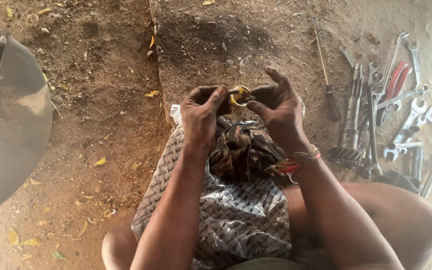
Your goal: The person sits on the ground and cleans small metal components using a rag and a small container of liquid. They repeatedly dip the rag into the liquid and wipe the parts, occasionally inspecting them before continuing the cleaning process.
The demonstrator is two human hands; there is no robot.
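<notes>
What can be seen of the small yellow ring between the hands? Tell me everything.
The small yellow ring looks like a brass-coloured metal band, round and open through the middle, with a shiny rim. It is held above the dirt ground, pinched between the fingertips of the left hand and the right hand, both darkened with grease. It stands tilted, its opening facing roughly toward the camera. Below it lies a camouflage-patterned rag on a printed plastic sheet; the ring touches neither. Finer detail is too small to tell.

Left hand [202, 116]: knuckles up, fingers curled, tips pinched inward toward the right.
Right hand [276, 107]: thumb and fingers pinched, index finger raised.
Forearms: bare, converging forward from the knees.
Right wrist: banded.
</notes>
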